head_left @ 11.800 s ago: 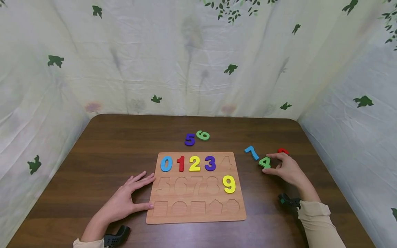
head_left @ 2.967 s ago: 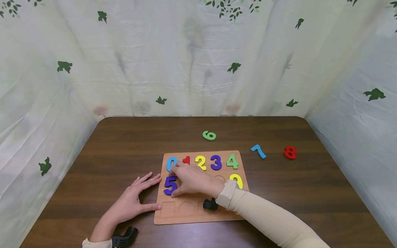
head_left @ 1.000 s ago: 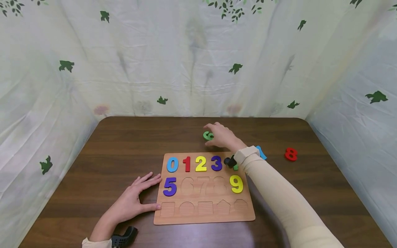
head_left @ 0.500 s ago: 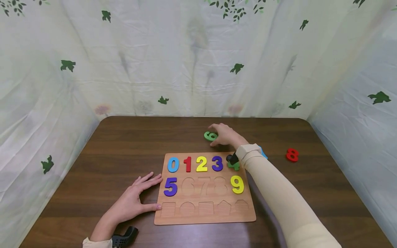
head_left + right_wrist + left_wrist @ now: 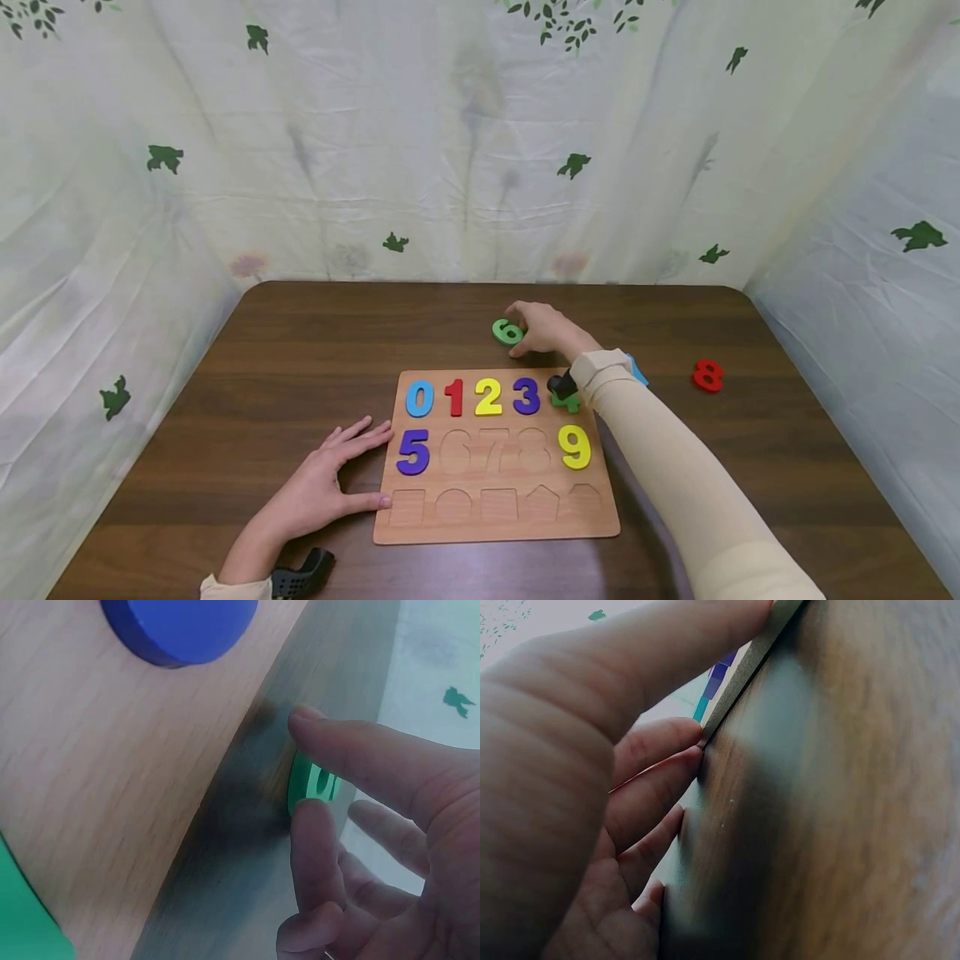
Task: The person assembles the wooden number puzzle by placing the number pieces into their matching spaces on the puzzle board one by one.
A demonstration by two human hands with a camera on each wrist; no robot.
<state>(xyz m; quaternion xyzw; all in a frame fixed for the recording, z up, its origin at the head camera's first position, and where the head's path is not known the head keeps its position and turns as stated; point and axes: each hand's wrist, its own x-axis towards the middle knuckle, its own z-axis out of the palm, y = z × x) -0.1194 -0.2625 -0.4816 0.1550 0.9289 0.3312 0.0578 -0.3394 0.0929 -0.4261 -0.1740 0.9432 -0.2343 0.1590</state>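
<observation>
At the far side of the wooden number board (image 5: 495, 525), my right hand (image 5: 551, 329) pinches a green number 6 (image 5: 507, 332) lying on the table. In the right wrist view, thumb and index finger sit at opposite sides of the green 6 (image 5: 319, 780). My left hand (image 5: 318, 471) rests at the board's left edge, fingers spread, thumb and fingertips touching it. Seated on the board are a blue 0 (image 5: 419, 398), red 1 (image 5: 454, 397), yellow 2 (image 5: 488, 397), purple 3 (image 5: 527, 396), purple 5 (image 5: 413, 452) and yellow 9 (image 5: 574, 447). A green 4 (image 5: 567, 402) is partly hidden by the wrist camera.
A red 8 (image 5: 707, 376) lies on the brown table (image 5: 300, 333) to the right. The blue 7 (image 5: 637, 370) is mostly behind the right sleeve (image 5: 675, 458). Outlined recesses show in the board's middle and bottom rows. A patterned white curtain (image 5: 420, 125) surrounds the table.
The green 4 and then the purple 5 went onto the board. My right hand moved to the green 6, which has since turned slightly more upright. The left hand stayed at the board's edge.
</observation>
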